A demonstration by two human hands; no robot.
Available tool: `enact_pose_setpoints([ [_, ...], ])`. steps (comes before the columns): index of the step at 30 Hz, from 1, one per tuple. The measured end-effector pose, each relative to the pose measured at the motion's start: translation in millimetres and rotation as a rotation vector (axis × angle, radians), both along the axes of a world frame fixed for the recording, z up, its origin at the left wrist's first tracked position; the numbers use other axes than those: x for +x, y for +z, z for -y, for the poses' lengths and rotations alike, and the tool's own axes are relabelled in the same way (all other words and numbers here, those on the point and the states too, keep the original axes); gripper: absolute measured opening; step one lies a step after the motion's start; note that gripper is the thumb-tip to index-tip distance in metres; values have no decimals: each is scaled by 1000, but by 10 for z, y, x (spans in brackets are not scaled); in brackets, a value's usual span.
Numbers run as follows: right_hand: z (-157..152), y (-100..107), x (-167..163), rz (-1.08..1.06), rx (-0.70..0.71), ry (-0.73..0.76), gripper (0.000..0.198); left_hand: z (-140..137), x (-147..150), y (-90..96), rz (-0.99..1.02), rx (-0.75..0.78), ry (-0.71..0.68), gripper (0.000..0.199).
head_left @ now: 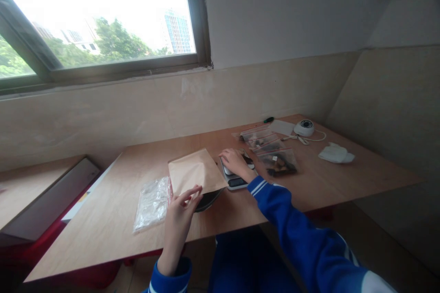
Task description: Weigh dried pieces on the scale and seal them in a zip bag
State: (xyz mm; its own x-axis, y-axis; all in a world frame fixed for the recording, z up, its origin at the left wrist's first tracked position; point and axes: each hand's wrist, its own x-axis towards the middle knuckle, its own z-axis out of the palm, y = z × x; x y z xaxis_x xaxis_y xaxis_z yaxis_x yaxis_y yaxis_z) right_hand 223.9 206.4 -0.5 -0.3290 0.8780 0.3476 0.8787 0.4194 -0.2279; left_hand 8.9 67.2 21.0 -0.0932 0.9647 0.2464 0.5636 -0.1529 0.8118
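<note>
My left hand (184, 206) pinches the near edge of a brown paper sheet or flat bag (195, 171) between thumb and fingers. Under the paper's near edge shows part of a dark round dish (208, 200), mostly covered. My right hand (237, 162) rests over a digital scale (238, 184), fingers stretched toward its far left side. Some dark item (247, 159) shows on the scale just beyond the hand, too hidden to name. Left of the paper lies a clear plastic bag (151, 206) with a red zip strip.
Several clear zip bags with dark pieces (278, 163) lie right of the scale. Behind them are a screwdriver (269, 120) and a white sheet (282, 127). A white dome camera (304, 127) with a cable and a crumpled white cloth or tissue (336, 153) are farther right.
</note>
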Motion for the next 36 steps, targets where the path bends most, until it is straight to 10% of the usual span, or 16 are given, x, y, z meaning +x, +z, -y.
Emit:
enact_pose_setpoints([
  [9,111,-212,-337,212,-9,95,30,76,-357,140,34,33,229,37],
  [36,405,-288,-714,157,84,31,41,130,-373,132,92,7,234,39],
])
